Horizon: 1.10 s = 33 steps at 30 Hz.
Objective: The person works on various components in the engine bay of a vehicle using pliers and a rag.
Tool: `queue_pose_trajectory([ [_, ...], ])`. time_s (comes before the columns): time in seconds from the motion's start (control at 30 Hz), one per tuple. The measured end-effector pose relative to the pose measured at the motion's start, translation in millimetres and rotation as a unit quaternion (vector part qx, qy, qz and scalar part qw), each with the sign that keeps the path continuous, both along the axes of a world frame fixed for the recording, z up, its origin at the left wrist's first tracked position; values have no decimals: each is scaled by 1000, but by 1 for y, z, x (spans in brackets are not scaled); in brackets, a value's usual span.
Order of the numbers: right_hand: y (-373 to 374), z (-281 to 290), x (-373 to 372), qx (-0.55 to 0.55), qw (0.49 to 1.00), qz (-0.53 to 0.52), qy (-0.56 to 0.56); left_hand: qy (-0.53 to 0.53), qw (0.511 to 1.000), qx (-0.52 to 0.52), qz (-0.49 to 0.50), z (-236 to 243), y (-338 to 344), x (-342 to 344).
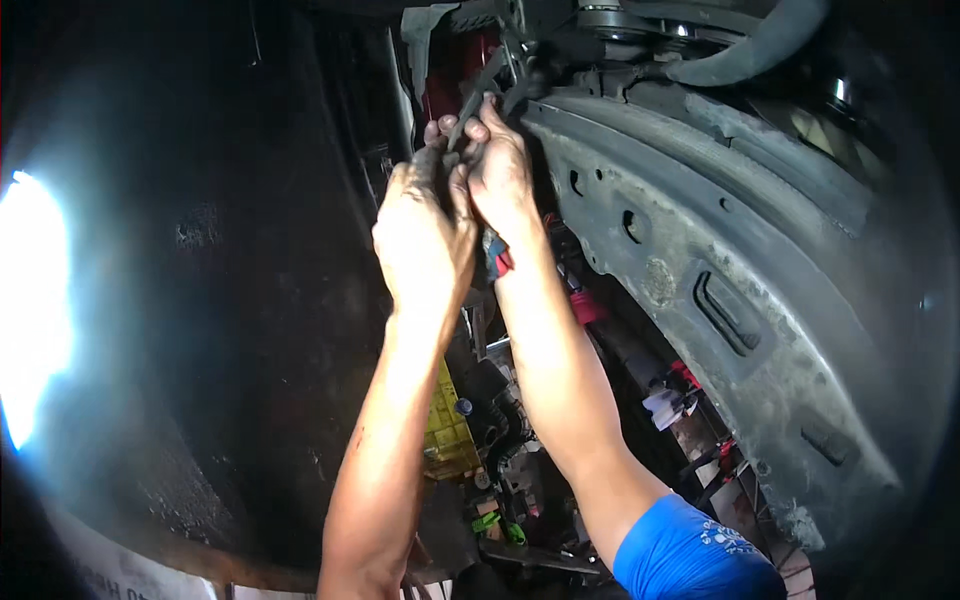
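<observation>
Both hands meet at the top centre, around a dark narrow strip [473,108] that runs up from between the fingers; whether it is a hose, a strap or a bar I cannot tell. My right hand [501,172] is closed on it, with the thumb along its side. Just left of it, my left hand [424,218] has blackened fingers curled in close to the same spot; what they grip is hidden. Dark metal fittings [515,60] and a red painted part [470,65] lie just beyond the fingertips. A red and blue band [496,254] shows by my right wrist.
A long grey metal panel [650,240] with slots curves down the right. A large dark surface [200,300] fills the left, with a bright light [30,310] at its edge. A grey hose [750,55] bends at upper right. Below are a yellow case [448,425] and scattered tools.
</observation>
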State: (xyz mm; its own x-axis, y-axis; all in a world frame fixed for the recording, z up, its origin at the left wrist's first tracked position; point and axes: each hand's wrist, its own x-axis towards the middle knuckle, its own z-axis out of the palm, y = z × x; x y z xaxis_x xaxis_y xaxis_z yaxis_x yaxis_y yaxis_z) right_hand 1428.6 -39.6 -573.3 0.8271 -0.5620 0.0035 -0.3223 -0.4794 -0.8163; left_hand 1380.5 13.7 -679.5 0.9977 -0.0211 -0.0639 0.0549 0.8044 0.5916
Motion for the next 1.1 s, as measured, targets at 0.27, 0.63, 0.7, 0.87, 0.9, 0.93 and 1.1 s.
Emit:
queue_pose_trajectory([
  [0.27,38,-5,-47,-134,986,-98,12,68,971,-205,-107,14,11,-62],
  [0.63,15,39,-36,-89,982,64,155,140,968,-206,-25,32,-3,-35],
  [0.7,4,38,-19,-21,989,25,144,183,969,-163,-36,26,-6,-21],
  [0.87,6,30,-17,-54,997,-11,60,186,960,-199,-62,30,2,-22],
  [0.9,12,36,-14,-54,994,17,90,197,960,-189,-55,32,9,-20],
  [0.93,17,41,-14,-55,991,43,118,195,968,-148,-51,33,14,-19],
  [1.1,20,30,-27,-98,992,31,74,210,972,-83,-61,42,6,-24],
])
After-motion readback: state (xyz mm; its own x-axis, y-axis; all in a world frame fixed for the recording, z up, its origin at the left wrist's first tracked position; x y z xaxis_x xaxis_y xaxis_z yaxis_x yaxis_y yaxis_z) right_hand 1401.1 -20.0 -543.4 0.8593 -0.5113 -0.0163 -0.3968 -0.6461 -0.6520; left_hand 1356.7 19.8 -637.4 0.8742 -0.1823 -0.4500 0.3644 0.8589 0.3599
